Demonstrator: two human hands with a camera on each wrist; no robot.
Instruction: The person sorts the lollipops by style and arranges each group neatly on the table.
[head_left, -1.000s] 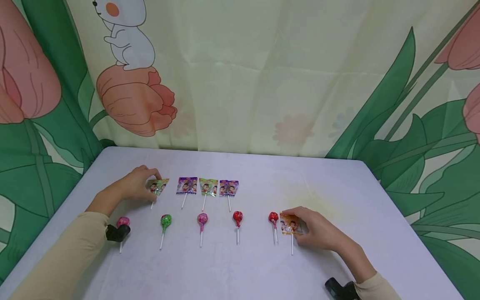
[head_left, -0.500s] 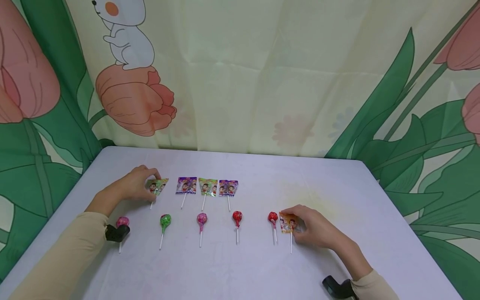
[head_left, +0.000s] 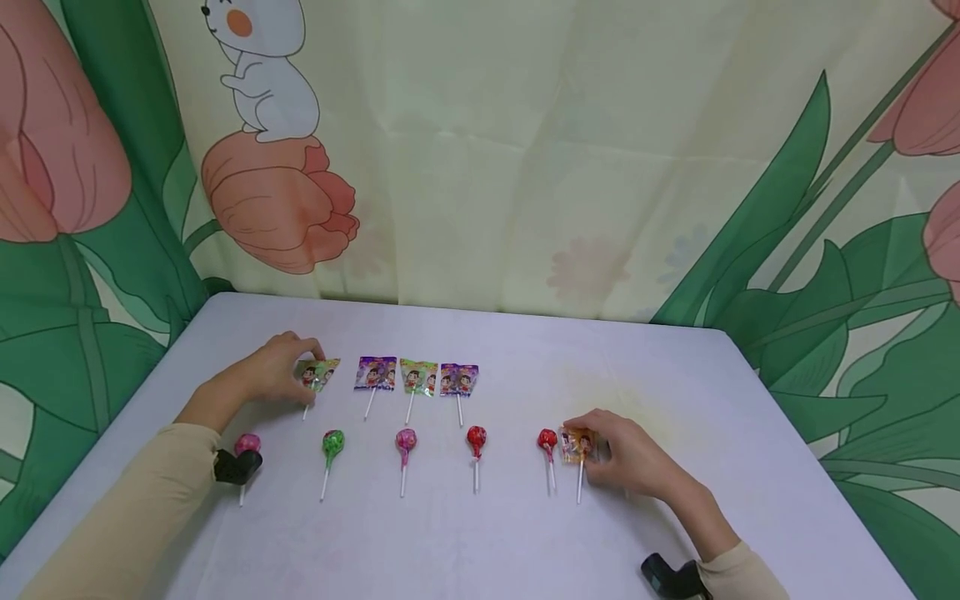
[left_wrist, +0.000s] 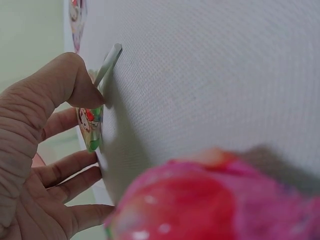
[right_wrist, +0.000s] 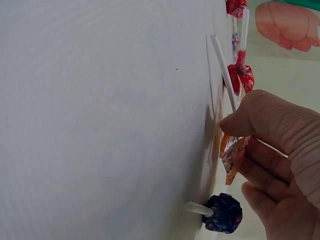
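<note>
My left hand [head_left: 272, 372] pinches the green-wrapped lollipop [head_left: 319, 373] between thumb and forefinger — other fingers [left_wrist: 70, 164] spread — at the left end of the back row on the worktop [head_left: 480, 550]. My right hand [head_left: 628, 456] holds the orange-wrapped lollipop [head_left: 576, 443] by its packet, thumb and forefinger drawn together, just beside a red lollipop [head_left: 547, 438]. A dark blue lollipop [right_wrist: 224, 215] sits near that hand.

A green-wrapped lollipop [head_left: 320, 372], left, and an orange-wrapped lollipop [head_left: 575, 445], right, are held stick nearest.
</note>
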